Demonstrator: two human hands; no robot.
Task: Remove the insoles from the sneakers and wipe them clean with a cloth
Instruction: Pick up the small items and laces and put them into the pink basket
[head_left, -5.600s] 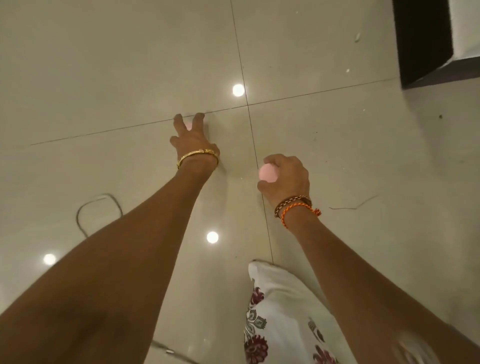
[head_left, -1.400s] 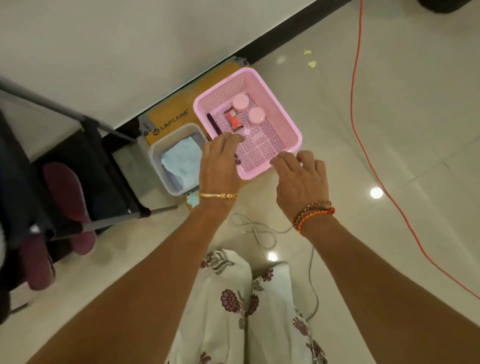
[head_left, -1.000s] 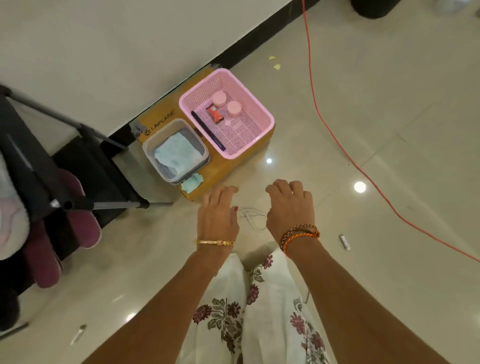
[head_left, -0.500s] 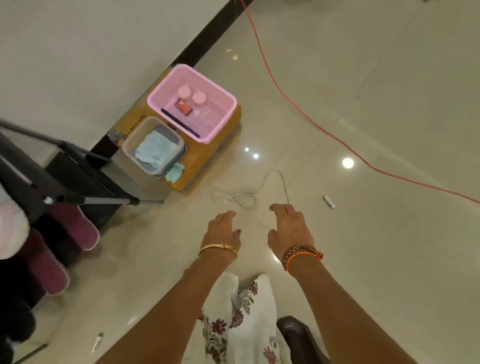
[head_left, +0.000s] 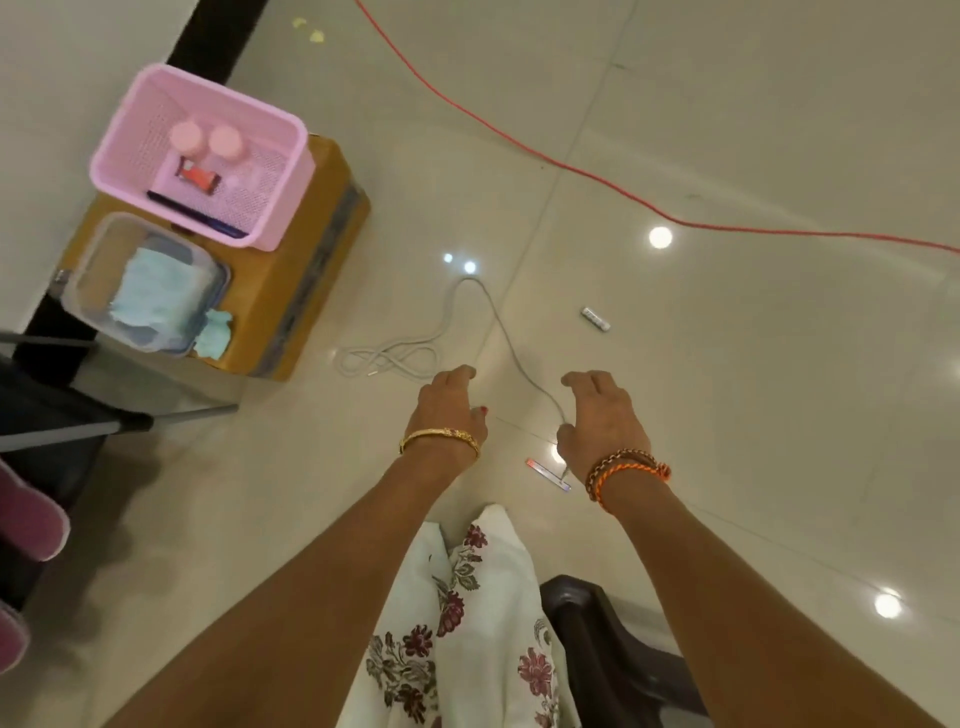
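Observation:
No sneakers or insoles show in the head view. A light blue cloth (head_left: 156, 291) lies in a clear plastic tub (head_left: 85, 270) on a yellow cardboard box (head_left: 291, 291) at the left. My left hand (head_left: 449, 410) and my right hand (head_left: 602, 415) hang over the tiled floor in the middle, fingers loosely spread, holding nothing. Both hands are well to the right of the cloth and apart from it.
A pink basket (head_left: 280, 171) with small pink jars stands on the box. A grey cable (head_left: 415, 348) curls on the floor just ahead of my hands, an orange cord (head_left: 571, 166) crosses behind. Dark rack with pink slippers (head_left: 26, 514) at left, a dark chair (head_left: 613, 639) below.
Earlier my right hand held a pink jar; then both hands were at the pink basket. They have since pulled back empty, and the view has drifted away from the box.

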